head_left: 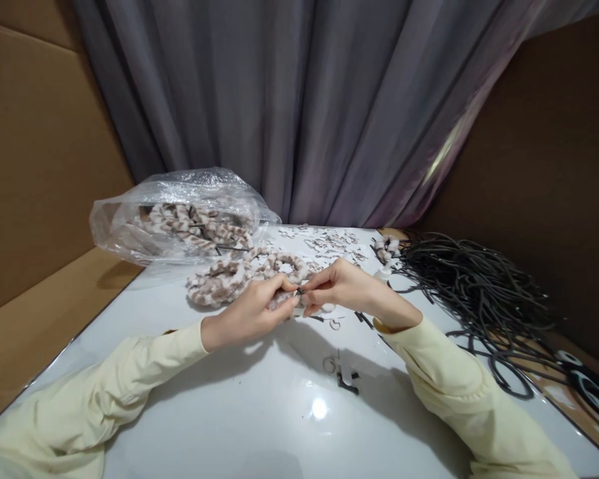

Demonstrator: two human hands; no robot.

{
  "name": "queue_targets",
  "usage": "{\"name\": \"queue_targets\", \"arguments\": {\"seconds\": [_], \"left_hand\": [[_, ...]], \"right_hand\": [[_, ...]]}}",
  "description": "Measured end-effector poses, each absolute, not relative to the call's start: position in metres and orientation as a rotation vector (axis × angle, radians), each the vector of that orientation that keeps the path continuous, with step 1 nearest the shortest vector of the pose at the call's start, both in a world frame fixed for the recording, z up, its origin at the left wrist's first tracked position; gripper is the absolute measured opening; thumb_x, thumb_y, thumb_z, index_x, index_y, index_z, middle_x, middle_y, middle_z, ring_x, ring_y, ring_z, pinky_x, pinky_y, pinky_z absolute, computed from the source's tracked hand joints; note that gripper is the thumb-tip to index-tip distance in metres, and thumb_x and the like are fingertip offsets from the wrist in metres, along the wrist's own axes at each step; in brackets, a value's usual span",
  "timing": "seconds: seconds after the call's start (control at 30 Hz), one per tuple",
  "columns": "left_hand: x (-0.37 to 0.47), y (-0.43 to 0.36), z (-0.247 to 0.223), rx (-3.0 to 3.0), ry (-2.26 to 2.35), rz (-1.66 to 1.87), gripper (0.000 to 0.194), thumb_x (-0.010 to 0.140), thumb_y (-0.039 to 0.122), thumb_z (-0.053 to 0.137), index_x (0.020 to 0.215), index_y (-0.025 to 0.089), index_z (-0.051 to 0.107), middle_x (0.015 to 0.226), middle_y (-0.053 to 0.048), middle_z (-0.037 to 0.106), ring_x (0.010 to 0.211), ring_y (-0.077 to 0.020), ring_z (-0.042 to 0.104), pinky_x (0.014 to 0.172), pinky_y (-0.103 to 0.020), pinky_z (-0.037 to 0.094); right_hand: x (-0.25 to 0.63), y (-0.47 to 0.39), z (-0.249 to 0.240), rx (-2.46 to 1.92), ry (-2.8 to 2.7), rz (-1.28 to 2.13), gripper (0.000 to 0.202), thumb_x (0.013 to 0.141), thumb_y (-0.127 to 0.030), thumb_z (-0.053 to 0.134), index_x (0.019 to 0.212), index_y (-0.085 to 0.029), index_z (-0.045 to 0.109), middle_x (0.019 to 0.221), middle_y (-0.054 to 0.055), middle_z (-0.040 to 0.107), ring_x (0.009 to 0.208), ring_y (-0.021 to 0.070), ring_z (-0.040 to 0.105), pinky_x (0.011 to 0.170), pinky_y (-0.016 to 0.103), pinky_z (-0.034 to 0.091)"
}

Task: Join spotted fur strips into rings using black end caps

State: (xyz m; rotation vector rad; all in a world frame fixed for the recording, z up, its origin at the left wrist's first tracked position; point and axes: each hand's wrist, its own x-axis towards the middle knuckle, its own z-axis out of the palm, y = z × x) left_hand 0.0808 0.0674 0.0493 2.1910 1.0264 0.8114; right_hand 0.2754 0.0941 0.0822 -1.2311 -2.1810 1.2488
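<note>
Over the middle of the white table, my left hand (259, 305) and my right hand (342, 289) meet with their fingertips pinched close together. Between them is a small dark piece (300, 291), too small to name, and both hands grip it. Fluffy brown-and-white fabric shows just behind and below the fingers; whether it joins the dark piece is hidden. Close beyond my left hand lies a pile of fluffy rings (217, 283), like plush scrunchies. Below my right hand, a small metal ring (335, 324) and short black cord pieces (363, 320) rest on the table.
A clear plastic bag (180, 186) holding more fluffy rings stands at back left. Small metal parts (334, 243) are scattered at the back. A heap of black cords (474, 286) and scissors (592, 386) lie at right. Cardboard walls (44, 153) flank the table, a curtain (279, 100) behind.
</note>
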Motion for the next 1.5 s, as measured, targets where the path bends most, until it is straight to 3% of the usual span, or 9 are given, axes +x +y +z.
{"name": "queue_targets", "arguments": {"seconds": [0.4, 0.53, 0.7, 0.83, 0.97, 1.07, 1.2, 1.33, 1.5], "left_hand": [[0.081, 0.073, 0.045, 1.91, 0.995, 0.833, 0.014, 0.083, 0.031, 0.052, 0.08, 0.017, 0.05, 0.071, 0.002, 0.059, 0.059, -0.0108, 0.053, 0.053, -0.021, 0.037], [0.083, 0.078, 0.044, 1.738, 1.047, 0.896, 0.015, 0.078, 0.03, 0.057, 0.075, 0.015, 0.052, 0.07, 0.001, 0.059, 0.062, -0.0116, 0.055, 0.055, -0.021, 0.038], [0.082, 0.086, 0.047, 1.385, 1.033, 0.921, 0.017, 0.075, 0.028, 0.059, 0.066, 0.014, 0.055, 0.057, 0.002, 0.057, 0.053, -0.0091, 0.051, 0.049, -0.019, 0.035], [0.081, 0.092, 0.048, 1.058, 0.927, 0.889, 0.013, 0.072, 0.02, 0.061, 0.062, 0.012, 0.059, 0.061, -0.001, 0.059, 0.055, -0.0085, 0.052, 0.051, -0.018, 0.041], [0.083, 0.094, 0.046, 0.868, 0.926, 0.899, 0.013, 0.073, 0.01, 0.056, 0.061, 0.01, 0.06, 0.059, -0.002, 0.059, 0.054, -0.0085, 0.053, 0.054, -0.018, 0.046], [0.085, 0.091, 0.047, 0.843, 0.899, 0.91, 0.012, 0.073, 0.009, 0.056, 0.062, 0.011, 0.06, 0.059, -0.002, 0.059, 0.054, -0.0092, 0.054, 0.054, -0.019, 0.047], [0.085, 0.085, 0.052, 0.967, 0.902, 0.937, 0.012, 0.072, 0.016, 0.06, 0.062, 0.012, 0.058, 0.058, 0.0, 0.056, 0.054, -0.0087, 0.052, 0.053, -0.018, 0.043], [0.084, 0.08, 0.049, 1.517, 1.117, 1.063, 0.015, 0.075, 0.029, 0.058, 0.073, 0.015, 0.056, 0.067, 0.001, 0.057, 0.058, -0.0101, 0.05, 0.054, -0.02, 0.038], [0.081, 0.077, 0.034, 2.146, 1.254, 1.207, 0.011, 0.082, 0.028, 0.051, 0.083, 0.018, 0.048, 0.077, 0.0, 0.058, 0.064, -0.0119, 0.053, 0.059, -0.023, 0.039]], "right_hand": [[0.275, 0.093, 0.08, -1.188, -2.272, 1.181, 0.023, 0.076, -0.025, 0.057, 0.091, -0.013, 0.069, 0.069, 0.004, 0.07, 0.068, 0.0168, 0.067, 0.057, 0.021, 0.048], [0.268, 0.084, 0.077, -1.184, -2.28, 0.687, 0.02, 0.076, -0.02, 0.059, 0.095, -0.014, 0.065, 0.078, 0.005, 0.066, 0.068, 0.0143, 0.062, 0.058, 0.021, 0.045], [0.255, 0.067, 0.072, -1.093, -2.336, 0.183, 0.011, 0.08, -0.01, 0.054, 0.076, -0.013, 0.064, 0.076, 0.004, 0.057, 0.063, 0.0107, 0.053, 0.059, 0.02, 0.038], [0.245, 0.061, 0.064, -1.311, -2.456, 0.043, 0.021, 0.085, -0.014, 0.05, 0.07, -0.013, 0.064, 0.071, 0.005, 0.058, 0.058, 0.0108, 0.052, 0.055, 0.021, 0.033], [0.24, 0.064, 0.055, -1.571, -2.462, -0.106, 0.034, 0.088, -0.031, 0.048, 0.064, -0.013, 0.063, 0.062, 0.008, 0.061, 0.053, 0.0139, 0.053, 0.049, 0.025, 0.022], [0.238, 0.069, 0.049, -1.639, -2.413, -0.08, 0.041, 0.087, -0.038, 0.047, 0.057, -0.014, 0.062, 0.057, 0.008, 0.061, 0.052, 0.0146, 0.052, 0.048, 0.026, 0.019], [0.237, 0.076, 0.044, -1.587, -2.307, 0.063, 0.029, 0.083, -0.024, 0.05, 0.056, -0.015, 0.058, 0.054, 0.004, 0.057, 0.051, 0.0113, 0.047, 0.049, 0.024, 0.021], [0.24, 0.078, 0.049, -1.426, -2.297, 0.27, 0.028, 0.082, -0.02, 0.046, 0.054, -0.015, 0.05, 0.048, -0.002, 0.046, 0.046, 0.0081, 0.037, 0.049, 0.022, 0.021], [0.249, 0.081, 0.062, -1.304, -2.368, 0.463, 0.027, 0.084, -0.018, 0.042, 0.058, -0.016, 0.044, 0.051, -0.003, 0.043, 0.049, 0.0079, 0.037, 0.05, 0.021, 0.023]]}}
